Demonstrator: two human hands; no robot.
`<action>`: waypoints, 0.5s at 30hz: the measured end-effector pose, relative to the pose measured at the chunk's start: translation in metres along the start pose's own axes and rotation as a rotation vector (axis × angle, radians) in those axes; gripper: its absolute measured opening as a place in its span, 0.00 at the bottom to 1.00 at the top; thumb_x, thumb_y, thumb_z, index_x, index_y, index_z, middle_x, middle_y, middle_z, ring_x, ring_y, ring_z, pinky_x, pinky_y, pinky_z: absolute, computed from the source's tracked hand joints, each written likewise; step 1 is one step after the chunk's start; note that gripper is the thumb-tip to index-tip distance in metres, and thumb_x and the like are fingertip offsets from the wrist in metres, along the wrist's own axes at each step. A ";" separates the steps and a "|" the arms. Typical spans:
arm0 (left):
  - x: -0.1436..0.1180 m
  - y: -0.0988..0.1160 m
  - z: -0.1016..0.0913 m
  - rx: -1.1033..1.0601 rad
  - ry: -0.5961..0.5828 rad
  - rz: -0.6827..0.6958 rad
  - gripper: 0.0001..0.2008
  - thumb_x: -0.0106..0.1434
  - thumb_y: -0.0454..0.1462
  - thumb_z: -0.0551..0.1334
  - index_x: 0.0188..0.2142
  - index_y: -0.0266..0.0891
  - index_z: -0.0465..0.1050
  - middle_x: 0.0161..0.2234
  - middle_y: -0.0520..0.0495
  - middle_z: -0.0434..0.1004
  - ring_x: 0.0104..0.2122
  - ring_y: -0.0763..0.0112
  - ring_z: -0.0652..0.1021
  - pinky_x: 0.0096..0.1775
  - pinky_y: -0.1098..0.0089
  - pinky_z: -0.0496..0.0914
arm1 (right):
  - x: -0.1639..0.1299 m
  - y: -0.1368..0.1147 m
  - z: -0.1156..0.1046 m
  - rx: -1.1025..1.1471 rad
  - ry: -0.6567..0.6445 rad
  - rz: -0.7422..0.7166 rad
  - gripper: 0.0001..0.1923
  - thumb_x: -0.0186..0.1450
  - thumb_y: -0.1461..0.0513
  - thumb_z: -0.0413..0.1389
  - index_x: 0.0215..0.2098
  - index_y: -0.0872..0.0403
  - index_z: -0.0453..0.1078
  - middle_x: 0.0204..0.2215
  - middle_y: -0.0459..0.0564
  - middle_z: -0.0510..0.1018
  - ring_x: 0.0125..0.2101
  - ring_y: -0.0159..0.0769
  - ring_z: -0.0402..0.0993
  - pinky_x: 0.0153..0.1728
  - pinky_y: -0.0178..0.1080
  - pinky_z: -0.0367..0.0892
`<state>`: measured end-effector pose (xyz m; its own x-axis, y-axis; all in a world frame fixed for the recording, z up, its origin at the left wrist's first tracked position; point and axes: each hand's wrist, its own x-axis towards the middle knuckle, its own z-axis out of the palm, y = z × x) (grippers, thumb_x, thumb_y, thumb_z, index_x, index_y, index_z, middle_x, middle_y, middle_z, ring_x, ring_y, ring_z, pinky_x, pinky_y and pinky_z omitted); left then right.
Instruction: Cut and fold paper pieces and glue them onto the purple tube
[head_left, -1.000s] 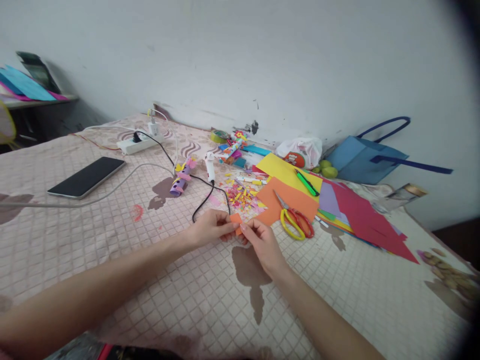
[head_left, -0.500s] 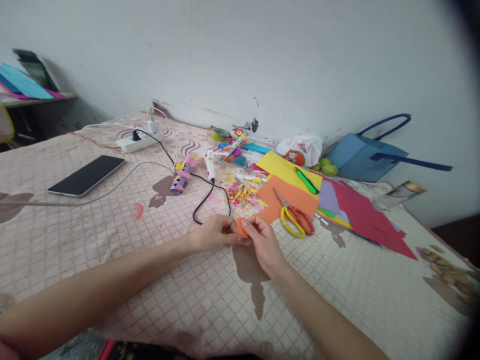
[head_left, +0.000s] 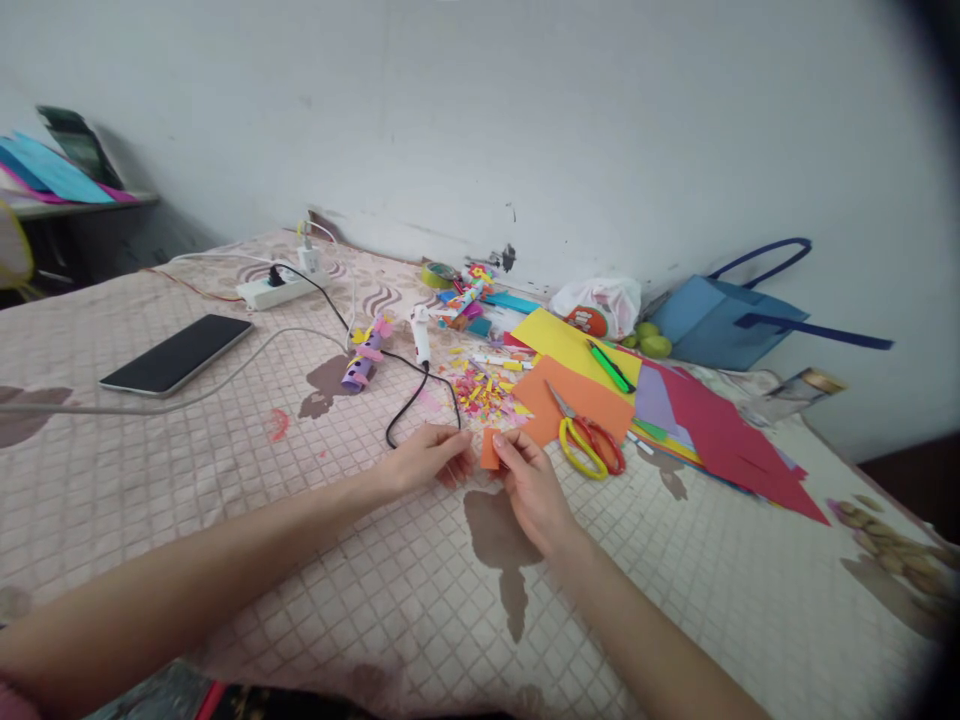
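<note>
Orange paper scrap (head_left: 490, 449) is pinched upright by the right hand (head_left: 534, 487), fingers clamped on its lower edge; the left hand (head_left: 426, 457), fingers loosely together, sits just beside. Looks light and floppy — best held at the edges, near the scissors (head_left: 587, 440).

Both hands meet over the checked surface (head_left: 300, 560), the right hand (head_left: 534, 490) pinching a small orange paper piece (head_left: 490, 449) beside the left hand (head_left: 424, 459), near the scissors (head_left: 589, 440).
</note>
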<state>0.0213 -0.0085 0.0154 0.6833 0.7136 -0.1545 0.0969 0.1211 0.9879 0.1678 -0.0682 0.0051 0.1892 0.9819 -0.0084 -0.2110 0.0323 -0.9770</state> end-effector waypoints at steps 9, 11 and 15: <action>-0.005 0.001 0.001 0.212 -0.030 0.210 0.12 0.57 0.41 0.60 0.23 0.35 0.65 0.20 0.54 0.65 0.21 0.79 0.65 0.23 0.77 0.59 | -0.001 -0.003 -0.005 -0.083 -0.146 0.036 0.10 0.58 0.55 0.57 0.28 0.53 0.67 0.22 0.41 0.68 0.21 0.27 0.62 0.24 0.31 0.58; -0.005 0.002 0.001 0.185 -0.060 0.179 0.13 0.58 0.42 0.58 0.22 0.35 0.65 0.19 0.54 0.65 0.20 0.79 0.65 0.23 0.77 0.60 | 0.000 -0.005 -0.007 -0.125 -0.158 0.024 0.10 0.58 0.56 0.58 0.27 0.54 0.67 0.22 0.41 0.68 0.21 0.27 0.62 0.23 0.31 0.58; -0.001 0.002 0.000 0.078 0.054 0.103 0.18 0.61 0.45 0.53 0.22 0.35 0.66 0.19 0.52 0.67 0.20 0.78 0.68 0.24 0.75 0.63 | 0.001 -0.004 -0.009 -0.070 -0.111 -0.009 0.08 0.58 0.57 0.58 0.28 0.54 0.67 0.20 0.41 0.68 0.20 0.26 0.63 0.23 0.31 0.59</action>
<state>0.0206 -0.0087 0.0177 0.6525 0.7561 -0.0507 0.0859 -0.0073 0.9963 0.1775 -0.0686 0.0072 0.0826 0.9964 0.0204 -0.1415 0.0320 -0.9894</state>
